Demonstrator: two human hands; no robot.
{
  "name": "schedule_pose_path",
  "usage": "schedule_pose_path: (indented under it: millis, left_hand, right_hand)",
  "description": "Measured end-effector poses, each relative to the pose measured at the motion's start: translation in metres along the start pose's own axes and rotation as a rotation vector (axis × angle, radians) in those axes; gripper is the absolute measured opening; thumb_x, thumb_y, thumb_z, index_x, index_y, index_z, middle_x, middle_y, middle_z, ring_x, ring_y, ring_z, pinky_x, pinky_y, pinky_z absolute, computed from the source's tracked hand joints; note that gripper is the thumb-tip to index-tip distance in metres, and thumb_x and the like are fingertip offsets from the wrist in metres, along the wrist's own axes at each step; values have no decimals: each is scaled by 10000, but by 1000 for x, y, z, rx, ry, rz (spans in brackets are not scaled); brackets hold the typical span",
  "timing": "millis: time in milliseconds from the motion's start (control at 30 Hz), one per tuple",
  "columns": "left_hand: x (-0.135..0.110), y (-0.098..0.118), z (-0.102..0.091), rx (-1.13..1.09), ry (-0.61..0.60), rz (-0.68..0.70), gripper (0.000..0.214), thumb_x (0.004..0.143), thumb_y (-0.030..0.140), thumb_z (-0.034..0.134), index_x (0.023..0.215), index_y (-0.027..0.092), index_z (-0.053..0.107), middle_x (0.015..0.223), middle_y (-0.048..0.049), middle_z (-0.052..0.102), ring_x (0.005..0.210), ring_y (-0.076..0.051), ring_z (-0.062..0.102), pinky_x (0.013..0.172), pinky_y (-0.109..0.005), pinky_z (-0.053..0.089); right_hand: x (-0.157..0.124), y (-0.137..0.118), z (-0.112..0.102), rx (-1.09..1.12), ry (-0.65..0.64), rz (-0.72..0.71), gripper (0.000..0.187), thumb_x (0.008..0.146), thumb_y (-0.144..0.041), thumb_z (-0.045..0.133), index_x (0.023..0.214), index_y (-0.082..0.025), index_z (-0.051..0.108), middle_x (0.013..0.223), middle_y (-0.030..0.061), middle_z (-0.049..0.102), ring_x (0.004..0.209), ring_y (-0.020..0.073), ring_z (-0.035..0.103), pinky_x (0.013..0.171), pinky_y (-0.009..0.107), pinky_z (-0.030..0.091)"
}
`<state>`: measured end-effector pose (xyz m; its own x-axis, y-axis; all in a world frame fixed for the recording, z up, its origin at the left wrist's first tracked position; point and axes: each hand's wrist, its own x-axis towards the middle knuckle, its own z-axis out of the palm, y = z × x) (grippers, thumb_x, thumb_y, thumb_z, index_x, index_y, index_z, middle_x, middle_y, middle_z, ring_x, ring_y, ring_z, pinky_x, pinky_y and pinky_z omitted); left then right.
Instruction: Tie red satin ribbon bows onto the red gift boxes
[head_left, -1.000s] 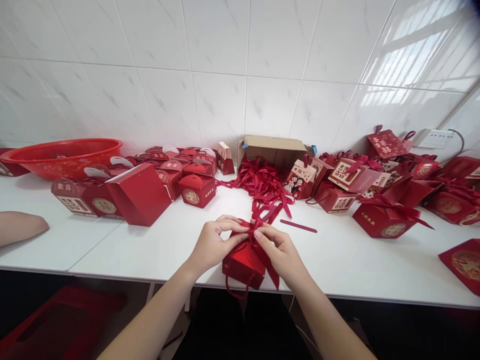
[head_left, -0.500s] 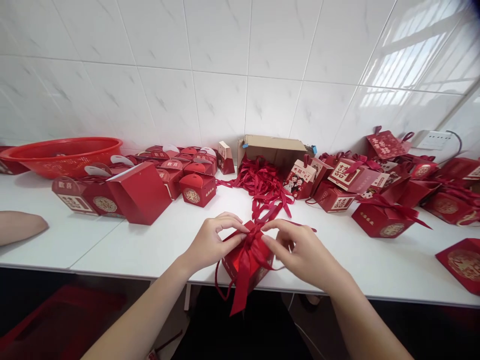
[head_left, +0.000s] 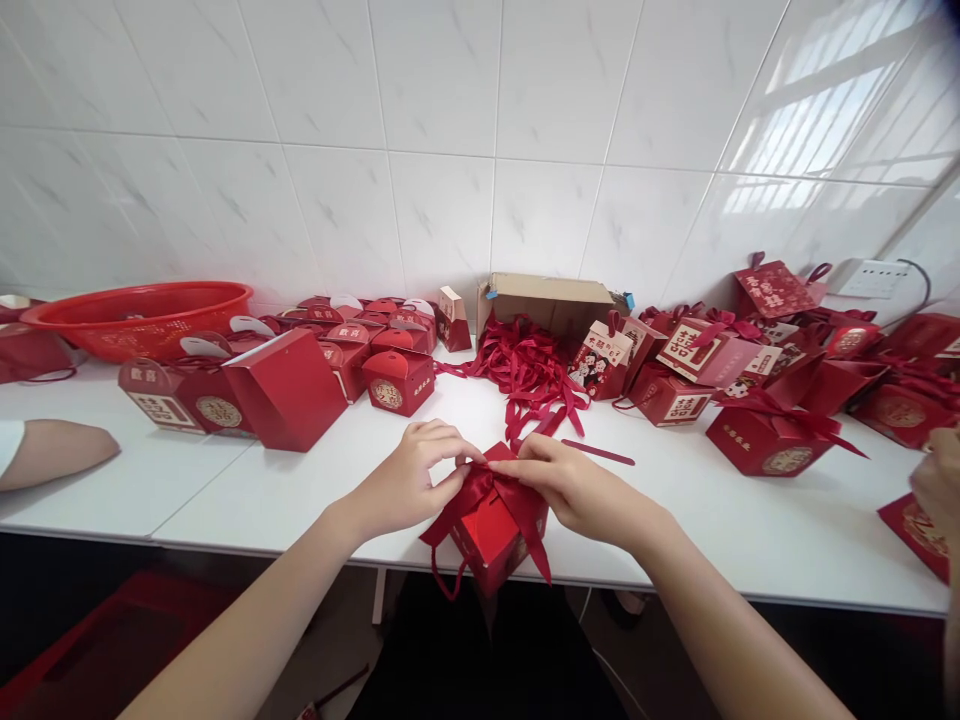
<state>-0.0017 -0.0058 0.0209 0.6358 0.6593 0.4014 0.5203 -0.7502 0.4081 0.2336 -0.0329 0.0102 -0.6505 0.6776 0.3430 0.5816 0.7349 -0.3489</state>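
In front of me a small red gift box (head_left: 478, 535) sits at the table's near edge, turned cornerwise. A red ribbon (head_left: 535, 548) is gathered over its top, with tails hanging down to both sides. My left hand (head_left: 420, 478) is closed, thumb and fingers pinching the ribbon at the top of the box. From the other side my right hand (head_left: 574, 488) is closed on the ribbon too, its fingertips meeting the left ones. The exact knot is hidden under the fingers. A thin red cord loop (head_left: 450, 590) hangs off the box's front left.
Behind the box, loose red ribbons (head_left: 525, 355) spill from a cardboard box (head_left: 551, 290). Red gift boxes (head_left: 397, 380) stand in rows at left, near a red basin (head_left: 142, 320). Finished-looking boxes (head_left: 772, 440) pile up at right. Other people's arm (head_left: 67, 452) and hand (head_left: 941, 480) show at the sides.
The ribbon's long front tail has swung aside, and its ends now spread left and right. My fingertips have come together over the box. Another person's hand has appeared at the right edge.
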Motion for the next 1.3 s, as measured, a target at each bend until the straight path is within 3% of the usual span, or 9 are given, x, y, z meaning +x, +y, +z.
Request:
schedule_pose_path:
  millis: [300, 467, 633, 767, 900, 1000, 1300]
  left_hand:
    - [9, 1, -13, 41, -221, 0, 157, 862, 133, 446, 880, 215, 579, 897, -12, 610, 932, -185, 535, 899, -316, 383]
    - [11, 11, -22, 118, -224, -8, 140, 860, 136, 431, 852, 209, 551, 868, -3, 604, 887, -182, 530, 878, -315, 376]
    - [10, 17, -24, -39, -297, -85, 172, 804, 91, 428, 844, 206, 549, 854, 12, 604, 808, -158, 530, 737, -253, 400]
    - [16, 14, -20, -126, -361, -91, 183, 730, 52, 395, 757, 200, 498, 812, 9, 538, 804, -160, 498, 739, -255, 404]
    - [22, 6, -16, -204, -371, -63, 142, 678, 60, 428, 707, 198, 416, 952, -19, 483, 975, -195, 454, 857, -300, 409]
    - [20, 1, -15, -250, -364, 5, 179, 708, 69, 485, 810, 213, 455, 1055, -29, 485, 1065, -197, 436, 939, -317, 393]
    - [14, -10, -11, -13, -251, 102, 41, 849, 222, 540, 847, 209, 579, 1127, -71, 491, 1127, -229, 416, 988, -371, 349]
  right_hand:
    - [2, -3, 5, -172, -107, -49, 752, 720, 114, 470, 1312, -346, 524, 851, 16, 419, 746, 144, 399, 629, 243, 355]
    - [4, 0, 1, -88, -108, -68, 722, 735, 129, 442, 1209, -388, 614, 810, 5, 363, 735, 139, 367, 616, 239, 322]
    - [7, 6, 0, 37, -100, -102, 657, 769, 118, 423, 1118, -377, 676, 797, 7, 342, 741, 140, 364, 632, 242, 332]
    - [10, 10, 3, 82, -84, -143, 628, 767, 114, 428, 1101, -349, 689, 797, 11, 347, 751, 146, 375, 654, 255, 354]
    - [10, 13, 6, 123, -70, -146, 649, 736, 127, 439, 1115, -339, 682, 821, 16, 356, 778, 150, 395, 695, 268, 390]
    - [9, 15, 8, 147, -51, -137, 637, 746, 116, 441, 1117, -343, 680, 859, 25, 374, 797, 149, 408, 713, 271, 409]
    - [6, 14, 11, 172, -60, -115, 614, 769, 96, 447, 1124, -349, 677, 896, 29, 391, 809, 142, 429, 737, 270, 435]
